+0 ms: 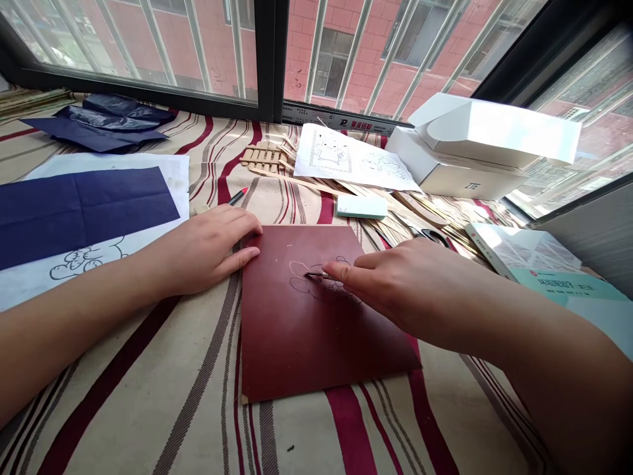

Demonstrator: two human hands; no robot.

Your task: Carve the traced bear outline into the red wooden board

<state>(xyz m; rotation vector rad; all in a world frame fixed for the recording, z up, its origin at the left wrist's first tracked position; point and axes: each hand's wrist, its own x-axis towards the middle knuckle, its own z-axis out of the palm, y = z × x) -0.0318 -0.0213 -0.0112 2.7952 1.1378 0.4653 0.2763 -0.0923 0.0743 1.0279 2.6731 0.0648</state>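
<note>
A reddish-brown board (291, 343) lies flat on the striped cloth, with a dark line drawing in its upper right part. One loop (297, 268) at the drawing's left shows a lighter line. My right hand (395, 280) is closed around a slim carving tool (316, 275), its dark tip touching the board beside that loop. The hand hides most of the handle and part of the drawing. My left hand (217, 247) grips the board's upper left edge, thumb and fingertips on its surface.
Left lie dark blue sheets (84, 204) over white paper (163, 161). A red-tipped pen (238, 196) is behind my left hand. Wooden sticks (267, 157), printed paper (346, 155), a pale green block (362, 206), scissors (435, 236), white box (465, 171) and books (558, 270) lie beyond.
</note>
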